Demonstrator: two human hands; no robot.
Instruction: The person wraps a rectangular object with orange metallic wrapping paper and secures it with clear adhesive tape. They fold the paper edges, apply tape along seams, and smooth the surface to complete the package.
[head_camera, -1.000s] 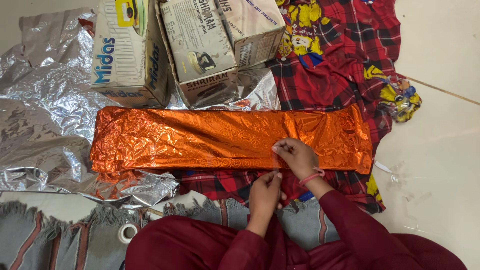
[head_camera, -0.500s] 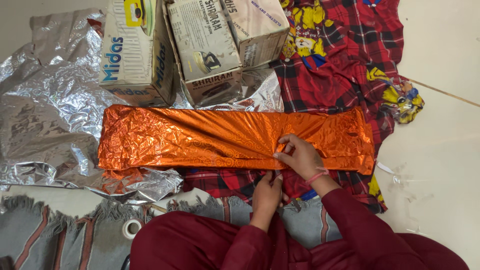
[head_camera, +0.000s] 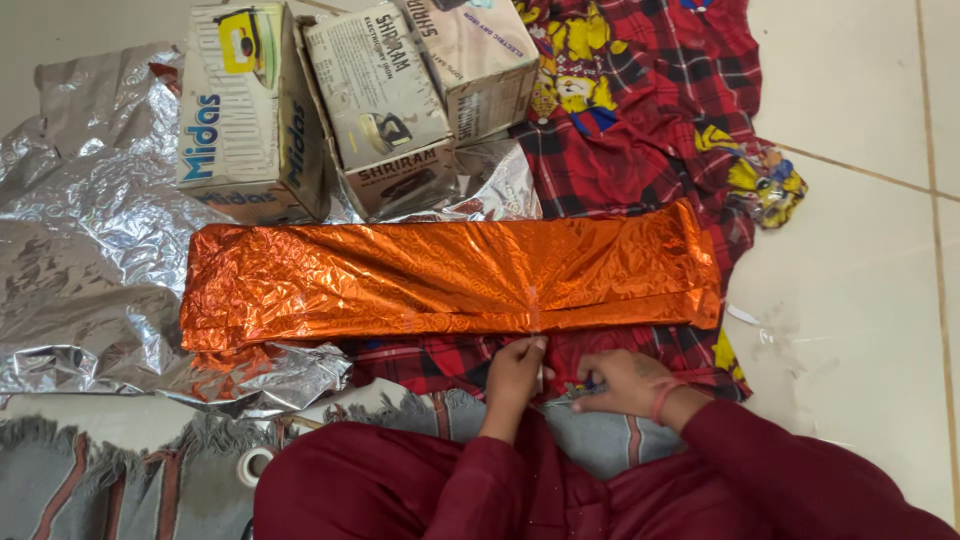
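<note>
Lying across the middle of the head view, the long orange foil-wrapped parcel (head_camera: 450, 280) runs left to right on the floor, its wrapping creased and gathered toward a seam near the lower edge. Crumpled silver foil sheet (head_camera: 90, 250) spreads beneath and to the left of it, with one orange-tinted flap showing under the parcel's lower left corner. Red plaid cloth (head_camera: 640, 130) with yellow printed patches lies under the parcel's right half and extends above it. Three cardboard boxes (head_camera: 380, 90) stand side by side just above the parcel, resting partly on the silver sheet. A grey fringed rug (head_camera: 120, 480) covers the floor at lower left, and a roll of clear tape (head_camera: 255, 465) sits on it near the person's knee.

Left hand (head_camera: 515, 375) touches the parcel's lower edge at the seam, fingertips pressed together against the foil. Right hand (head_camera: 625, 385) rests on the plaid cloth just below the parcel, fingers curled around a small dark object (head_camera: 590, 385) too hidden to identify.
</note>
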